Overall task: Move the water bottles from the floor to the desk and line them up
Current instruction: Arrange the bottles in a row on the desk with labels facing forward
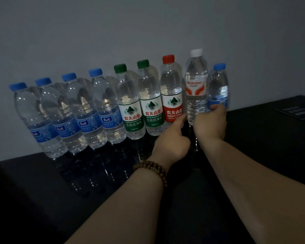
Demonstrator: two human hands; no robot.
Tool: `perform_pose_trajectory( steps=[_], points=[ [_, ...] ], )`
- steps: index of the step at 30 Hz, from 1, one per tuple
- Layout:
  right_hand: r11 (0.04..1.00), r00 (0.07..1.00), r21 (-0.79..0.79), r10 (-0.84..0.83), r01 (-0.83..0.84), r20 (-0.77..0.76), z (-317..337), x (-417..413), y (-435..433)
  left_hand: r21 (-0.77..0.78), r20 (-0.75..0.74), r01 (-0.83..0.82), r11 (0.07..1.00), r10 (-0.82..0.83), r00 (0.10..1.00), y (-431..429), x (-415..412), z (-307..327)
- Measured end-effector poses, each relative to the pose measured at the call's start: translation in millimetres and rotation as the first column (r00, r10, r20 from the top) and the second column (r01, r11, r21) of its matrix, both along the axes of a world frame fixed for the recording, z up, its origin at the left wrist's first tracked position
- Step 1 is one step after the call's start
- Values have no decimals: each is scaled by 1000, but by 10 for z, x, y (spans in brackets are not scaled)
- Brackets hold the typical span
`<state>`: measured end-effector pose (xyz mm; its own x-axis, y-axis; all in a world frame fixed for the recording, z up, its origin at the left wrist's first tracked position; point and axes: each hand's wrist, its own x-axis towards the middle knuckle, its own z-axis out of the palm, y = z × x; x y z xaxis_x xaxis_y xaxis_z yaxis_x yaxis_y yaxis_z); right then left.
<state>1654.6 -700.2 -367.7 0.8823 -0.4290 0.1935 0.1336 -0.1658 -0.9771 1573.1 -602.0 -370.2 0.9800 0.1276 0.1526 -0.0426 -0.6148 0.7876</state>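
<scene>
Several water bottles stand in a row on the black desk (42, 182) against the wall: blue-capped ones on the left (102, 110), two green-labelled ones (131, 110), a red-labelled bottle (173, 95), a white-capped bottle (195, 88) and a small blue-capped bottle (218, 90) at the right end. My right hand (210, 123) grips the small blue-capped bottle low down, thumb across its label. My left hand (172, 143) has its fingers curled and its thumb pressed against the base of the red-labelled bottle. A bead bracelet (152, 170) is on my left wrist.
A grey wall (148, 32) stands right behind the row. A dark card with pale print (297, 111) lies on the desk at the far right. The desk top is glossy and reflects the bottles. The desk's left edge shows at lower left.
</scene>
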Motion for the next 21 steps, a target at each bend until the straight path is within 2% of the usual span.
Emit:
perform_pose_trajectory(
  steps=[6, 12, 17, 21],
  points=[
    [999, 1000, -15, -29, 29, 4, -12, 26, 3, 33, -33, 21, 999, -20, 999, 5, 13, 8],
    [992, 994, -76, 102, -105, -35, -27, 44, -6, 34, -38, 30, 999, -29, 999, 6, 0, 18],
    [998, 1000, -57, 4, -3, 7, -26, 55, 1, 47, -47, 16, 999, -14, 999, 2, -6, 21],
    [998, 1000, -68, 8, -9, -9, -41, 73, 16, 58, -60, 18, 998, -14, 998, 0, -13, 31]
  ],
)
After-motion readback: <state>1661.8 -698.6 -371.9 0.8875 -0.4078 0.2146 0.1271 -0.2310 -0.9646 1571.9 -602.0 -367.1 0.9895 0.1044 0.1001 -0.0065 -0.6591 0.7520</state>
